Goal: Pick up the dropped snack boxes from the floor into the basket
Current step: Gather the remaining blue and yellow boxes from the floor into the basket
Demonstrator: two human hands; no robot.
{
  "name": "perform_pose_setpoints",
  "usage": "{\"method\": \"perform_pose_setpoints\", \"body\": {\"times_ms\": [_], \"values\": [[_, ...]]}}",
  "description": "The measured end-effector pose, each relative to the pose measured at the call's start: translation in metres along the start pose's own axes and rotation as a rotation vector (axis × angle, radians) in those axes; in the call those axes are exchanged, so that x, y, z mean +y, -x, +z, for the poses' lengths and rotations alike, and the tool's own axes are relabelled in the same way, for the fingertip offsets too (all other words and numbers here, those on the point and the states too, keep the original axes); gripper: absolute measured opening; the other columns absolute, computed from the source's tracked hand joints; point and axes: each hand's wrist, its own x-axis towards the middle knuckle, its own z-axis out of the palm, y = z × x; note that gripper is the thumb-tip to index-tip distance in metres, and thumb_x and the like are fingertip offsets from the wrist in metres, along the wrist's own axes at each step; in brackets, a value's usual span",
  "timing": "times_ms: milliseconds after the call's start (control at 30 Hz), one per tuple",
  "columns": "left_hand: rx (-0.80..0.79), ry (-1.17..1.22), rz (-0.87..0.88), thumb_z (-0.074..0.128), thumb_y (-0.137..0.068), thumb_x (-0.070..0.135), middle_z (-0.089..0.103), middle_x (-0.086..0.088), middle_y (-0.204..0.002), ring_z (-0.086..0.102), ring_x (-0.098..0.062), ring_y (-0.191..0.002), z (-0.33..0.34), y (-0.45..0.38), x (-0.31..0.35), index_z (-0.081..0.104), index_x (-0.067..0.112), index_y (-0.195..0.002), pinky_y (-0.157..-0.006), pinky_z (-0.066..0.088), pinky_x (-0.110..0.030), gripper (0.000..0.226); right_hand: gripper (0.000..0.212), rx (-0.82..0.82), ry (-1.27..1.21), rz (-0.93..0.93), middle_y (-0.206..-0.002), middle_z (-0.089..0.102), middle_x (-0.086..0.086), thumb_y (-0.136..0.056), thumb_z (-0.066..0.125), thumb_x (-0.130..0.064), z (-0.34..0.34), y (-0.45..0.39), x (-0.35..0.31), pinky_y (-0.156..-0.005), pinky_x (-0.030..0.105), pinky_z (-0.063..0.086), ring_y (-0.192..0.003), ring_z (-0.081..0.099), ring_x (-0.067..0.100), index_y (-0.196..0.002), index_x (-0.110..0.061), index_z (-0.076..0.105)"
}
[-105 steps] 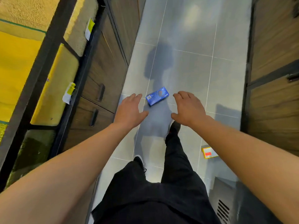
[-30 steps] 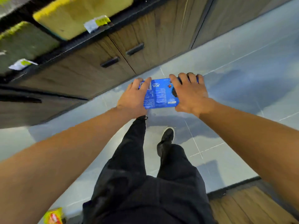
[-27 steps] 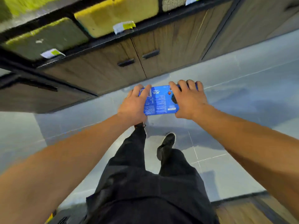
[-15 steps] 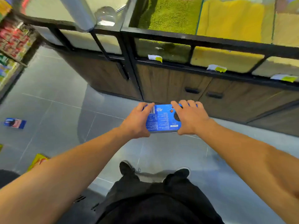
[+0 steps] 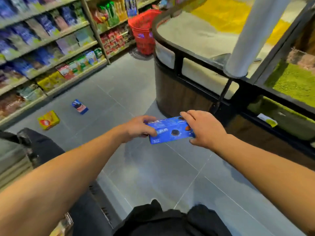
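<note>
I hold a flat blue cookie box in front of me at waist height, above the grey floor. My left hand grips its left end and my right hand grips its right end. A red shopping basket stands on the floor far ahead, beside the rounded end of a counter. Two more snack boxes lie on the floor to the left: a blue one and a yellow one.
Stocked shelves line the left side of the aisle. A wood-and-glass display counter with a white pillar fills the right. A dark object sits low on the left.
I have turned left with the box held in both hands. The view swung from the counter's drawers to the aisle, and the red basket and shelves came into sight.
</note>
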Motion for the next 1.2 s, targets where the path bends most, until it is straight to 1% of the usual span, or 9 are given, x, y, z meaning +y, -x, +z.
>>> {"method": "perform_pose_setpoints", "body": {"times_ms": [67, 167, 233, 367, 467, 533, 700, 800, 1200], "values": [[-0.037, 0.083, -0.031, 0.075, -0.039, 0.029, 0.063, -0.006, -0.117, 0.061, -0.016, -0.097, -0.038, -0.001, -0.006, 0.058, 0.019, -0.126, -0.099, 0.048, -0.039, 0.089, 0.073, 0.056, 0.034, -0.030, -0.113, 0.059, 0.005, -0.068, 0.071, -0.030, -0.014, -0.037, -0.014, -0.082, 0.039, 0.049, -0.096, 0.061, 0.031, -0.135, -0.016, 0.046], [-0.007, 0.146, -0.045, 0.074, -0.046, 0.028, 0.065, 0.004, -0.108, 0.060, -0.015, -0.098, -0.085, -0.012, -0.011, 0.062, 0.027, -0.114, -0.102, 0.045, -0.040, 0.070, 0.036, 0.057, 0.111, -0.058, -0.095, 0.061, 0.002, -0.075, 0.064, -0.028, -0.031, -0.093, -0.027, -0.066, 0.037, 0.045, -0.082, 0.061, 0.030, -0.108, -0.020, 0.052], [0.075, 0.146, -0.026, 0.074, -0.049, 0.036, 0.064, 0.008, -0.116, 0.061, -0.012, -0.104, -0.113, -0.025, -0.016, 0.062, 0.032, -0.112, -0.105, 0.045, -0.039, 0.063, 0.030, 0.033, 0.106, -0.075, -0.094, 0.061, 0.000, -0.076, 0.062, -0.032, -0.038, -0.131, -0.034, -0.063, 0.034, 0.039, -0.083, 0.061, 0.028, -0.102, -0.022, 0.050], [0.294, -0.236, 0.150, 0.077, -0.062, 0.041, 0.059, 0.006, -0.125, 0.057, -0.007, -0.103, -0.161, -0.065, -0.013, 0.055, 0.023, -0.130, -0.088, 0.041, -0.018, 0.073, 0.031, -0.015, 0.008, -0.092, -0.098, 0.062, 0.001, -0.072, 0.063, -0.036, -0.045, -0.210, -0.044, -0.067, 0.033, 0.036, -0.091, 0.060, 0.028, -0.096, -0.023, 0.047], [0.383, -0.596, 0.252, 0.080, -0.061, 0.039, 0.055, 0.000, -0.127, 0.053, -0.015, -0.108, -0.196, -0.108, -0.006, 0.050, 0.021, -0.133, -0.092, 0.040, -0.025, 0.080, 0.030, -0.049, -0.103, -0.075, -0.092, 0.062, 0.002, -0.070, 0.064, -0.034, -0.046, -0.276, -0.042, -0.063, 0.032, 0.040, -0.086, 0.060, 0.029, -0.087, -0.023, 0.043], [0.436, -0.677, 0.255, 0.079, -0.062, 0.034, 0.055, -0.004, -0.127, 0.053, -0.023, -0.112, -0.220, -0.132, -0.003, 0.049, 0.021, -0.134, -0.094, 0.043, -0.031, 0.079, 0.029, -0.067, -0.169, -0.071, -0.090, 0.062, 0.000, -0.071, 0.065, -0.036, -0.050, -0.312, -0.038, -0.062, 0.033, 0.043, -0.083, 0.060, 0.029, -0.088, -0.022, 0.046], [0.538, -0.667, 0.227, 0.071, -0.069, 0.040, 0.056, -0.004, -0.124, 0.054, -0.026, -0.111, -0.300, -0.186, 0.029, 0.052, 0.023, -0.128, -0.093, 0.046, -0.039, 0.064, 0.036, -0.071, -0.272, -0.119, -0.084, 0.059, -0.005, -0.071, 0.066, -0.050, -0.070, -0.422, -0.018, -0.062, 0.033, 0.046, -0.078, 0.058, 0.025, -0.090, -0.024, 0.049], [0.539, -0.663, 0.199, 0.075, -0.073, 0.034, 0.056, -0.003, -0.120, 0.054, -0.024, -0.107, -0.350, -0.215, 0.044, 0.054, 0.023, -0.126, -0.090, 0.046, -0.037, 0.058, 0.037, -0.076, -0.297, -0.156, -0.083, 0.060, -0.006, -0.071, 0.067, -0.052, -0.078, -0.484, -0.014, -0.062, 0.034, 0.048, -0.077, 0.059, 0.023, -0.090, -0.027, 0.047], [0.444, -0.667, 0.226, 0.076, -0.073, 0.035, 0.057, 0.002, -0.109, 0.056, -0.018, -0.097, -0.574, -0.372, 0.076, 0.056, 0.027, -0.121, -0.081, 0.048, -0.035, 0.053, 0.053, -0.159, -0.325, -0.071, -0.083, 0.061, -0.010, -0.063, 0.059, -0.073, -0.101, -0.747, -0.022, -0.071, 0.039, 0.056, -0.074, 0.060, 0.016, -0.095, -0.032, 0.050]]}}
